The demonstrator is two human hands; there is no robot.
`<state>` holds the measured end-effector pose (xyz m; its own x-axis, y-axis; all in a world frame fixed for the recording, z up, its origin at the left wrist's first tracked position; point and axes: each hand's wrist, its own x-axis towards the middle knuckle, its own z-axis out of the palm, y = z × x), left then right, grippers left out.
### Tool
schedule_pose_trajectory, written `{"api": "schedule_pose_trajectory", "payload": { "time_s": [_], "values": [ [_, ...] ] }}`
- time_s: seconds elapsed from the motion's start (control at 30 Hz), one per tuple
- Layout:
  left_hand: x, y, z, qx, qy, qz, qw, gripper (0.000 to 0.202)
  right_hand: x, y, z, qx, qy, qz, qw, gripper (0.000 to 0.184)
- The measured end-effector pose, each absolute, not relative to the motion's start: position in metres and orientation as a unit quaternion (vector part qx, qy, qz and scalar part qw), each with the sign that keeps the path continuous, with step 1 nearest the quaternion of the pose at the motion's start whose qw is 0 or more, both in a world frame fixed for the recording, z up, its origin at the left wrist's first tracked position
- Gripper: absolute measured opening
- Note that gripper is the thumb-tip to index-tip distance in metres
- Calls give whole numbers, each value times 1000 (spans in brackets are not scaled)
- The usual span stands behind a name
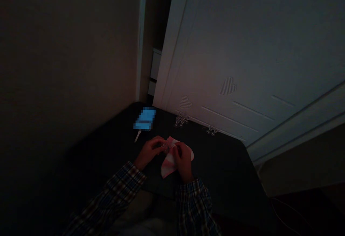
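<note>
Over the dark table, my left hand (151, 151) pinches a small, pale, ring-like thing (164, 145) between thumb and fingertips; its kind is too dim to name. My right hand (183, 158) is closed on a pink-and-white cloth (169, 162), fingertips near the cloth's top. The cloth hangs or lies below the two hands, one pointed corner towards me. A pale rounded edge shows to the right of my right hand; I cannot tell if it belongs to the cloth. Both hands meet closely at the cloth's upper end.
A lit, pixelated blue screen (145, 119) stands at the table's back left, a pale stick-like piece (137, 136) before it. Small shiny round pieces (181, 119) cluster at the back edge, with a smaller group (211, 131) farther right. A white panel (242, 49) with heart shapes rises behind the table (221, 171).
</note>
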<state>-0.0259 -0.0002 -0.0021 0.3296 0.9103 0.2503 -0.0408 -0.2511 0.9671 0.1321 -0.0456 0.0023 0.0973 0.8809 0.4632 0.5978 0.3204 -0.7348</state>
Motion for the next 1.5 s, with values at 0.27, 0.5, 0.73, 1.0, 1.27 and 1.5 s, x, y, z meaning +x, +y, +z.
{"api": "schedule_pose_trajectory", "payload": {
  "time_s": [0.27,0.5,0.73,1.0,1.27,1.5],
  "values": [
    [-25,-1,-1,637,324,455,531,16,132,-45,0,-563,-652,149,485,13],
    [-23,-1,-3,675,312,424,517,15,132,-44,-1,-559,-652,152,489,14],
    [-22,-1,-8,685,299,419,516,15,133,-44,-3,-560,-658,143,483,14],
    [-21,0,-10,696,305,411,504,17,135,-43,-6,-565,-663,149,467,14],
    [-21,-1,-8,704,321,406,487,15,134,-44,-3,-569,-659,141,472,13],
    [-21,0,-9,704,320,407,487,13,134,-45,-2,-573,-657,142,470,13]
  ]
}}
